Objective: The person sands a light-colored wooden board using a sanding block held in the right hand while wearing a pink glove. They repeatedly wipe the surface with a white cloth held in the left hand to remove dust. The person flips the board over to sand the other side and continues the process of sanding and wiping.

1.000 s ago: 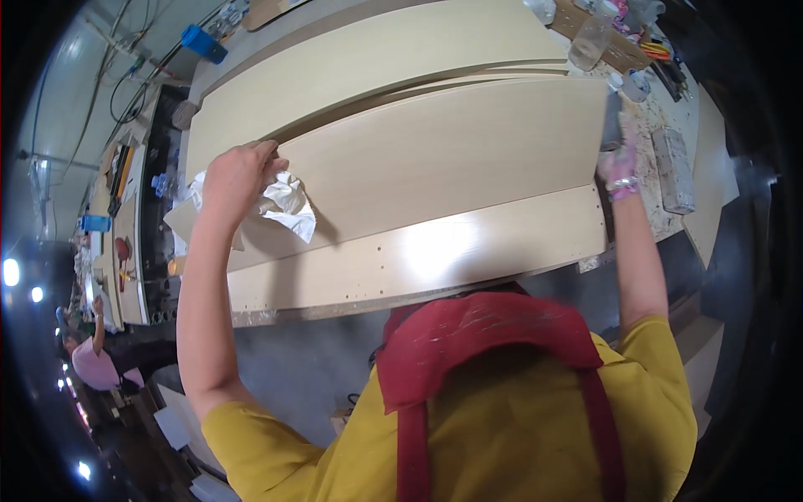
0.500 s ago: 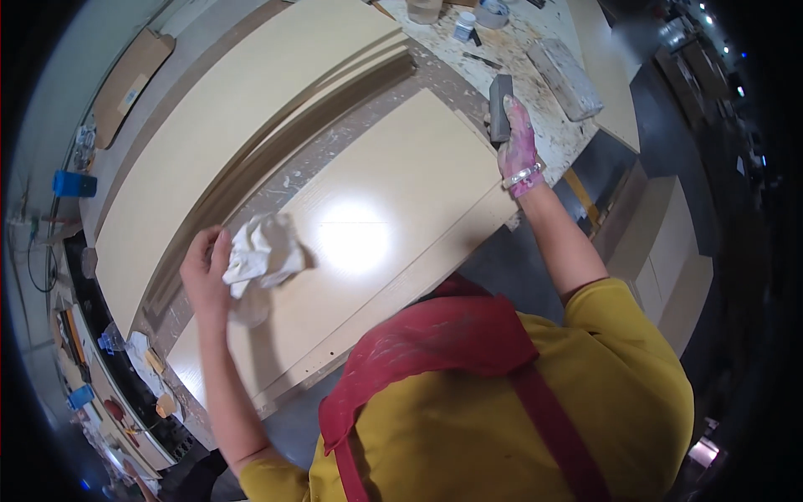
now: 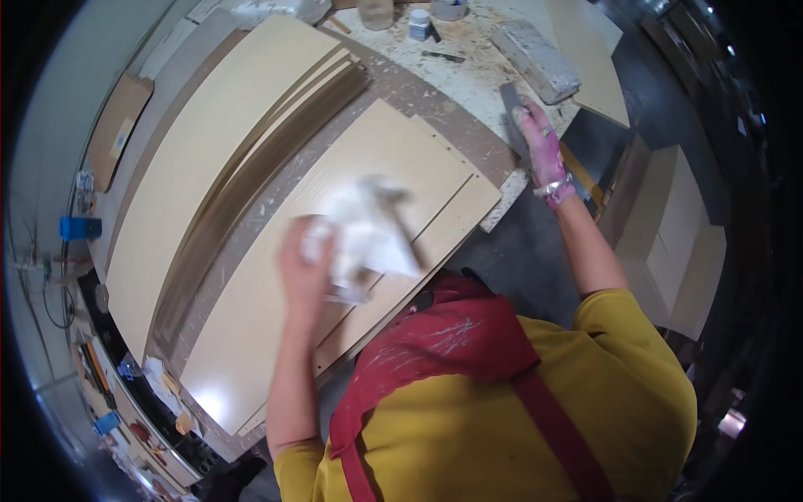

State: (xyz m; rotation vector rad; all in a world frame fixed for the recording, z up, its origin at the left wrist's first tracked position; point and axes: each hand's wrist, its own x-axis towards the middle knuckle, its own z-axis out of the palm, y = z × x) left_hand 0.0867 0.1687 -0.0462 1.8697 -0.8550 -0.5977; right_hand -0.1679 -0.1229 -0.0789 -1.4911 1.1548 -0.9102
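My left hand [image 3: 308, 266], blurred by motion, is closed on a crumpled white cloth [image 3: 364, 226] over a pale, glossy wood panel [image 3: 259, 309]. My right hand [image 3: 544, 155], in what looks like a pink-stained glove, grips a grey sanding block [image 3: 512, 113] beyond the panel's right end, near the table corner. The panel lies flat on the brown table, with a second board edge showing under it along the near and right sides. Small dark holes dot that edge.
A stack of similar pale panels [image 3: 242, 100] lies on the far left side. Toward the back are a white bottle [image 3: 420, 25], a clear cup [image 3: 375, 12] and a wrapped, stained block [image 3: 535, 60]. More boards [image 3: 669, 243] stand low on the right.
My left hand has swept the cloth rightward across the panel toward its middle. My right hand with the sanding block has moved slightly right and lower. The whole view has shifted a little.
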